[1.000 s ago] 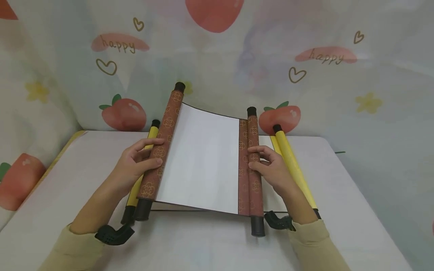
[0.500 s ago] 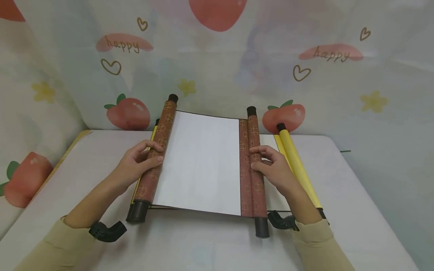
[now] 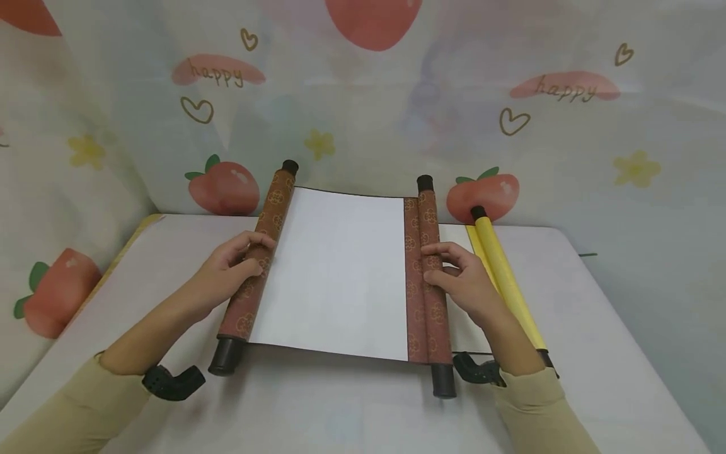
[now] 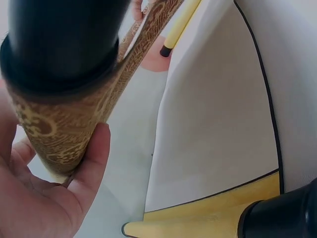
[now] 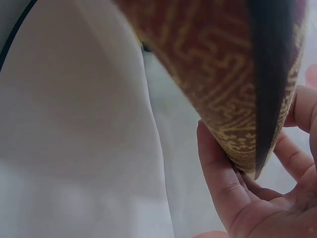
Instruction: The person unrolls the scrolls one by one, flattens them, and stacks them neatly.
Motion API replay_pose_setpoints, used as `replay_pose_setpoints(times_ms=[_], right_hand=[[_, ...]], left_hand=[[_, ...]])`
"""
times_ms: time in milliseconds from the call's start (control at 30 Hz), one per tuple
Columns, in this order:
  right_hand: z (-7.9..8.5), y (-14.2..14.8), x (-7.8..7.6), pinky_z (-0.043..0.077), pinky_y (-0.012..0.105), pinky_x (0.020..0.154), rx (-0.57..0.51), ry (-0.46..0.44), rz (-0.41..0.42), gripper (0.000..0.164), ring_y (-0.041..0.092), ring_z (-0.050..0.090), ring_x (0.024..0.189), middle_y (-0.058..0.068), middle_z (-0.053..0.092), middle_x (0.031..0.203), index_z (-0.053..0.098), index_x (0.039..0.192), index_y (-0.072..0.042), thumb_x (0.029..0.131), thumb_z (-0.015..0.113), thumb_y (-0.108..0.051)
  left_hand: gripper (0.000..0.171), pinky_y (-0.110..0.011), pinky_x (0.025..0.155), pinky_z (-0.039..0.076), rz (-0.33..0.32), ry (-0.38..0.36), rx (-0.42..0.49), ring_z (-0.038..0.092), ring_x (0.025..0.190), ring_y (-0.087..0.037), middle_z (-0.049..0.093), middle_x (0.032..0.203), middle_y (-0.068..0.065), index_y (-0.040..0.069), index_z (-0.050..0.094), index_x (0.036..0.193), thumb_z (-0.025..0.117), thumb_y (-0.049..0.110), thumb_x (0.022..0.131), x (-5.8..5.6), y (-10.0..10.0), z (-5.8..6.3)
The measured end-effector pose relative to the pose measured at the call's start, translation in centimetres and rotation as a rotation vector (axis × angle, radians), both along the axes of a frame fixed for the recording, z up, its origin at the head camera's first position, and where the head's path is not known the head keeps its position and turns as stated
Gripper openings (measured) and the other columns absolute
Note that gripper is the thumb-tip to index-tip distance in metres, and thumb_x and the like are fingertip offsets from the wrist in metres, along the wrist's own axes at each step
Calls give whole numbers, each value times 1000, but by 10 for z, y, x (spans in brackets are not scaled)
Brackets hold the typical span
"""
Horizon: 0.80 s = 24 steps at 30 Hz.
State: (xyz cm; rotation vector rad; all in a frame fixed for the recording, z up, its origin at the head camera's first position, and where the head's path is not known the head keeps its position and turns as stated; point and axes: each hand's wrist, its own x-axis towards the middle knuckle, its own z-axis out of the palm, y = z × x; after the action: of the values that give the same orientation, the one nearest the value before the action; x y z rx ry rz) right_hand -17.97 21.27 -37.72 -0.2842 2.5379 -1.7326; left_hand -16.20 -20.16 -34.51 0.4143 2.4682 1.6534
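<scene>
A brown scroll [image 3: 334, 271] with gold floral pattern, black end knobs and a white paper face is stretched between both hands. My left hand [image 3: 229, 271] grips its left roller, thumb on the near face. The right roller, beside a brown border strip, is held between the thumb and fingers of my right hand [image 3: 462, 277]. Beneath it lies a second, yellow scroll [image 3: 510, 287], spread out; in the head view its right roller shows and the rest is mostly hidden. The left wrist view shows the brown scroll lifted above the yellow scroll's white paper [image 4: 218, 114].
The white table [image 3: 317, 416] runs back to a fabric backdrop [image 3: 363, 113] printed with fruit, hearts and "happy". Black devices [image 3: 172, 383] are strapped at both wrists. A yellow edge [image 3: 121, 249] borders the table's left side.
The brown scroll's left roller has come down and left, drawing the paper flatter and covering the yellow left roller in the head view. The right hand keeps its hold. The view has shifted slightly.
</scene>
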Motion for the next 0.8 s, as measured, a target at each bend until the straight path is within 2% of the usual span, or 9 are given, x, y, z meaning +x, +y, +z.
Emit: replay_pose_setpoints(times_ms=[67,167,300,433,567,700,800], right_hand=[[1,1,0,53,25,82,4,10,3,39,29,60,112,10,49,140,58,130,-10,92,64,-5],[2,1,-1,53,25,82,7,19,5,39,28,59,111,10,49,140,58,130,-10,92,64,-5],[2,-1,-1,53,25,81,5,15,-5,39,27,59,110,8,48,140,59,129,-11,91,65,-5],[3,0,0,54,25,81,6,-1,-14,39,29,59,111,8,48,141,59,129,-12,91,64,-4],[5,1,0,54,26,81,6,-5,-18,40,29,59,113,9,47,142,59,130,-11,91,64,-4],[7,2,1,54,26,80,0,-7,-25,41,28,61,109,9,48,140,59,130,-11,90,63,-3],[8,2,2,54,25,79,-4,-7,-30,41,25,62,105,9,50,138,59,129,-11,90,64,-2]], left_hand=[[35,-29,75,50,10,17,-17,51,101,-23,54,130,-12,7,54,129,48,3,95,0,0,0],[26,-28,72,50,22,31,-27,53,93,-20,57,118,-11,7,56,124,57,11,98,-1,0,-1],[26,-30,72,50,13,44,-51,53,91,-22,54,112,-10,9,54,116,68,16,95,-3,-3,0],[25,-32,77,48,-14,78,-104,51,98,-25,52,115,-10,8,52,114,64,7,93,-5,-5,1],[23,-32,77,44,-11,108,-153,47,97,-24,53,113,-10,7,54,113,56,1,90,-7,-6,3],[22,-30,76,43,0,123,-192,47,95,-22,56,112,-8,8,58,112,55,4,91,-11,-7,4],[19,-30,72,45,3,117,-214,49,90,-23,56,108,-8,9,59,111,63,11,93,-14,-8,5]])
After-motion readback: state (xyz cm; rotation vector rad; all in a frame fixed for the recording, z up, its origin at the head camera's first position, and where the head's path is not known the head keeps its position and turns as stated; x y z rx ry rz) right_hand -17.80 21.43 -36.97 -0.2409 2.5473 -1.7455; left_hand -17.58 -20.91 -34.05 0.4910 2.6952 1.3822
